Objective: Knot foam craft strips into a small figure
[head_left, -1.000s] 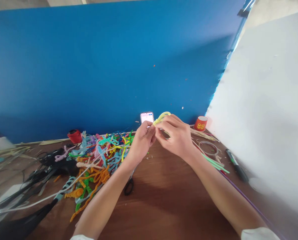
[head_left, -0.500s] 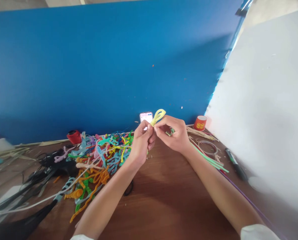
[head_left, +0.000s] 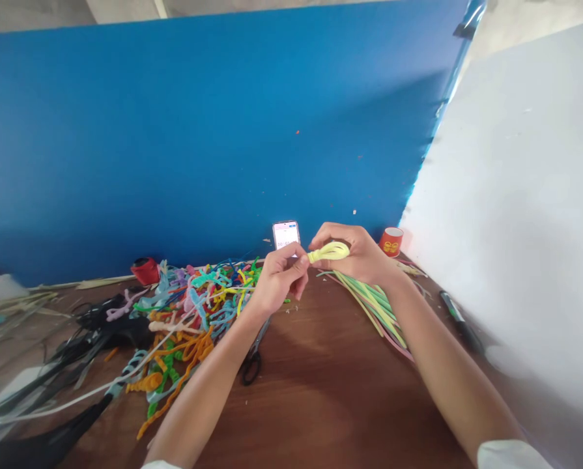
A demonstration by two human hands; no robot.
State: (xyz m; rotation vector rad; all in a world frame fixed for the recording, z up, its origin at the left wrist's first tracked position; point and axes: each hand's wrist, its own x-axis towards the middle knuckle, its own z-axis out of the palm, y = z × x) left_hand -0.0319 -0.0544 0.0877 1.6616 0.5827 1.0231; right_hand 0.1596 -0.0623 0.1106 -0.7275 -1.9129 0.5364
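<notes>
A yellow pipe cleaner (head_left: pixel 337 250), bent into narrow loops with a wrapped neck, lies nearly level between my hands. My left hand (head_left: pixel 281 277) pinches the wrapped end between thumb and forefinger. Around the loops curls my right hand (head_left: pixel 364 254), its fingertips at the neck; part of its grip is hidden behind the loops. Just behind my left hand, a phone (head_left: pixel 286 233) with a lit screen leans against the blue panel. Below my right hand lies a bunch of straight green, yellow and pink pipe cleaners (head_left: pixel 369 299), partly covered by the forearm.
A tangled heap of coloured pipe cleaners (head_left: pixel 208 299) covers the left of the brown table (head_left: pixel 330 391). Scissors (head_left: pixel 252 366) lie beside my left forearm. A red paper cup (head_left: pixel 391 241) and a marker (head_left: pixel 461 320) are at right; a blue panel (head_left: pixel 213 130) rises behind.
The yellow loops have swung from pointing up to lying nearly level toward the right. My right hand has moved slightly right and opened around them. More of the straight pipe cleaners and the scissors show.
</notes>
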